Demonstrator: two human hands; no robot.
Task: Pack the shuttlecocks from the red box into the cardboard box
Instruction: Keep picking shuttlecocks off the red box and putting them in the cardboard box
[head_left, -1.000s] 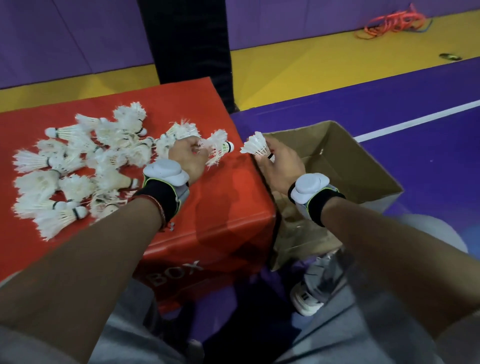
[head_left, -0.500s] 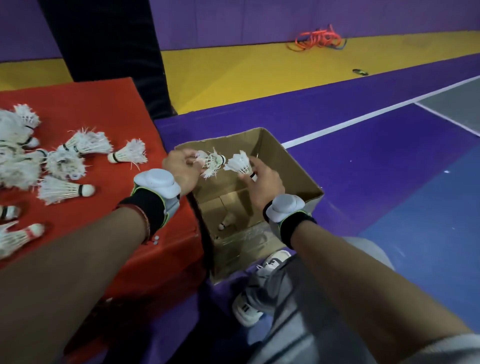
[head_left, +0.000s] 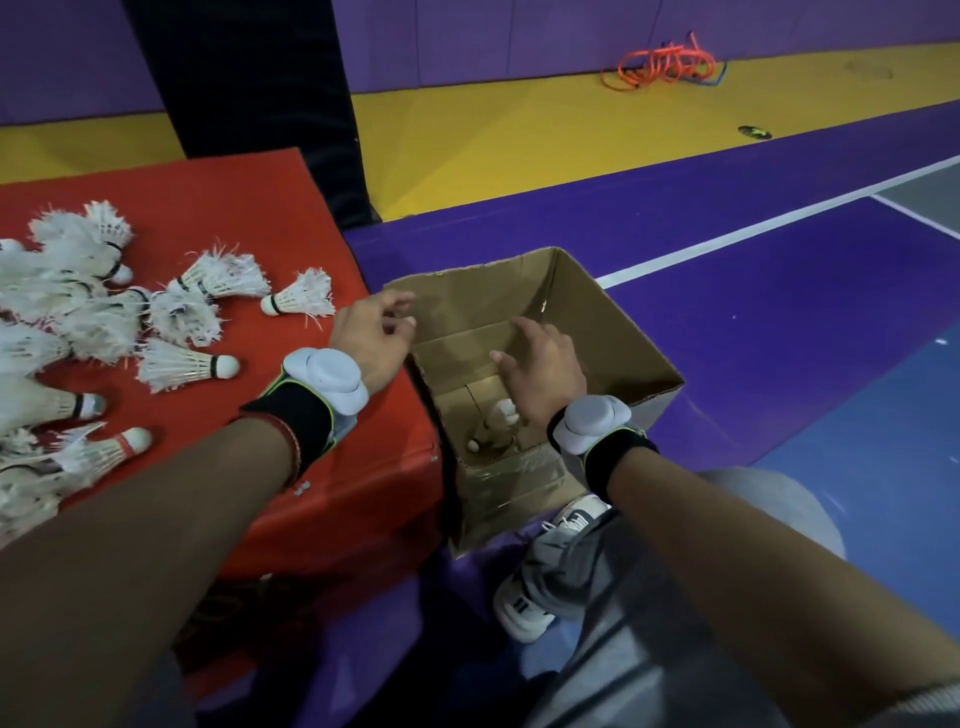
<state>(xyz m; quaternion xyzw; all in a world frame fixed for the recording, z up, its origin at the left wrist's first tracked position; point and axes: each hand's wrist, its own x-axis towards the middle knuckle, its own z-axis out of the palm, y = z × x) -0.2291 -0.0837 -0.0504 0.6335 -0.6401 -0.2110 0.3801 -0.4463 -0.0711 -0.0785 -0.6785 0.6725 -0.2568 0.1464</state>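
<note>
Several white feather shuttlecocks (head_left: 104, 322) lie scattered on top of the red box (head_left: 218, 208) at the left. The open cardboard box (head_left: 613, 332) stands on the floor right beside it. A few shuttlecocks (head_left: 493, 426) lie at its bottom, partly hidden by my right wrist. My left hand (head_left: 371, 338) hovers at the box's left rim with loose fingers and holds nothing. My right hand (head_left: 540, 364) hangs over the box's opening, fingers relaxed, also holding nothing.
My knee and a white sneaker (head_left: 540, 587) are just below the cardboard box. A black padded post (head_left: 249, 78) stands behind the red box. An orange cord (head_left: 660, 65) lies on the yellow floor strip far back. Purple and blue court floor stretches to the right.
Both hands carried shuttlecocks from the red box over the cardboard box and let them go; they now lie inside. My view swung to the right.
</note>
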